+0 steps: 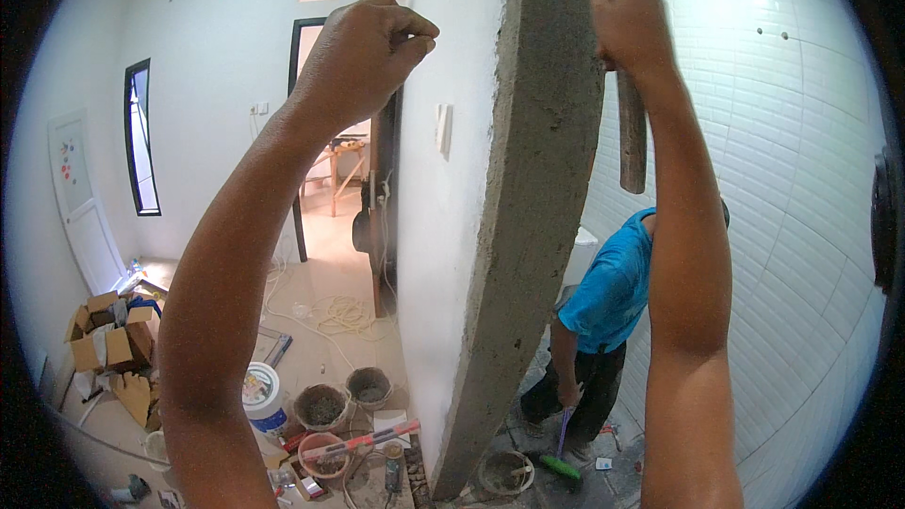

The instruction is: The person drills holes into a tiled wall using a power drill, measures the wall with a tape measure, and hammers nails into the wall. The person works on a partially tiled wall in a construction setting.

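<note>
My right hand (632,24) is raised beside the upper part of a grey cement-plastered wall edge (533,188). It grips a hammer (633,141) close to its metal head, with the wooden handle hanging down below the fist. The head is slightly blurred and partly cut off by the upper rim. My left hand (368,52) is held up in front of the white wall face (438,226), left of the plastered edge. Its fingers are pinched together, and whatever they hold, if anything, is too small to make out.
Right of the wall, a person in a blue shirt (613,283) bends over with a green broom (561,467) near a bucket (506,473). At lower left stand mortar buckets (320,405), a white paint pail (265,401), a red level (363,438), cables (349,314) and cardboard boxes (113,344).
</note>
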Available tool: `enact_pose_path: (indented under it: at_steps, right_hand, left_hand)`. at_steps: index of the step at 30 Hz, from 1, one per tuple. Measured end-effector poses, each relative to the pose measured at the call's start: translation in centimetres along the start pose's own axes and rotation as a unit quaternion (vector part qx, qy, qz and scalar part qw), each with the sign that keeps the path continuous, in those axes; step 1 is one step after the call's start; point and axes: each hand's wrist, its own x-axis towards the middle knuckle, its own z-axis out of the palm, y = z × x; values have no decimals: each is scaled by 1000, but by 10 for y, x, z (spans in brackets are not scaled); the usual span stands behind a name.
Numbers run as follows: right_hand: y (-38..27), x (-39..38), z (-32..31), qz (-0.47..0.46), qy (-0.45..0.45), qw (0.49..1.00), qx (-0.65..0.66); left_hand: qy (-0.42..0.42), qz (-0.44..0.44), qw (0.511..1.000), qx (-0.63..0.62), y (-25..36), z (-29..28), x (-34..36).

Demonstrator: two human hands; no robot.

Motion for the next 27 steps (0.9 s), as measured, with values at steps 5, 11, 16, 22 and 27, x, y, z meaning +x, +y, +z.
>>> enact_pose_path:
  at_steps: [5, 11, 16, 22, 27]
  right_hand:
    - [-11, -8, -10, 101, -34, 992, 61]
    - [-45, -117, -96, 212, 30, 945, 248]
    - [-46, -283, -129, 331, -113, 822, 450]
    - [-40, -514, -120, 323, -691, 495, 416]
    - [-111, -702, -182, 500, -732, 423, 186]
  left_hand:
    - [-14, 11, 1000, -13, 11, 6, 0]
    - [-2, -75, 993, -96, 34, -10, -51]
    - [-23, -232, 948, -218, 43, -8, -171]
    - [-85, -598, 709, -362, 24, 62, -374]
    - [-335, -682, 556, -338, 28, 97, -596]
